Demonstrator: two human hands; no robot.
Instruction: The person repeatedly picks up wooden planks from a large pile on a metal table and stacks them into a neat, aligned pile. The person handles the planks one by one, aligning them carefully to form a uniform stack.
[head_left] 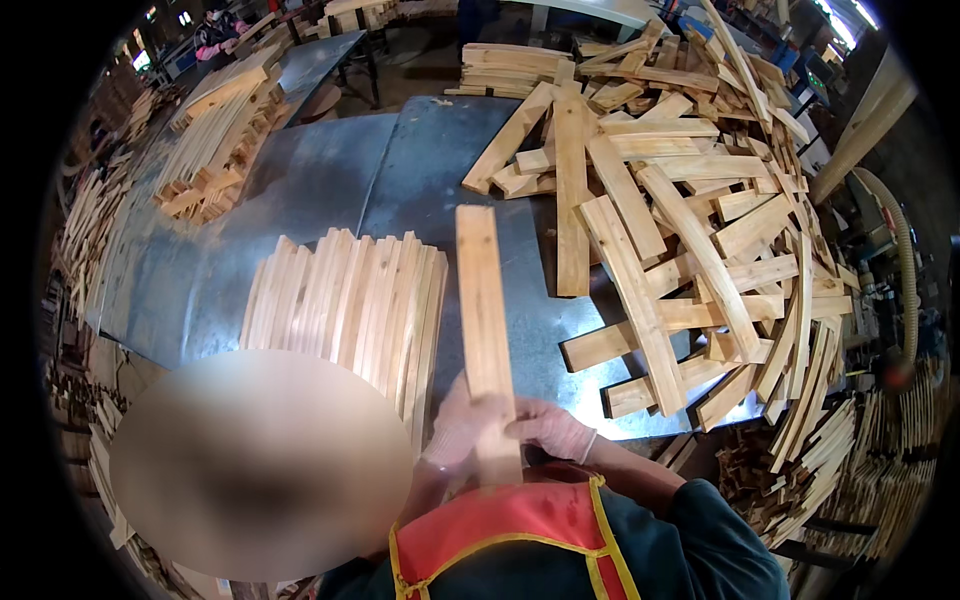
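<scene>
A pale wooden board points away from my body over the metal table, its near end close to my red apron. My left hand, in a light glove, grips the board's left side near that end. My right hand, gloved too, closes on its right edge with the thumb on top. Just left of the board lies a tight row of similar boards on edge, its near part hidden by a blurred oval patch. To the right, a loose heap of boards lies crisscrossed.
The blue-grey metal table spreads ahead. Another stack of boards stands at its far left, and a neat pile lies at the back. More wood pieces are stacked low on the right, near a ribbed hose.
</scene>
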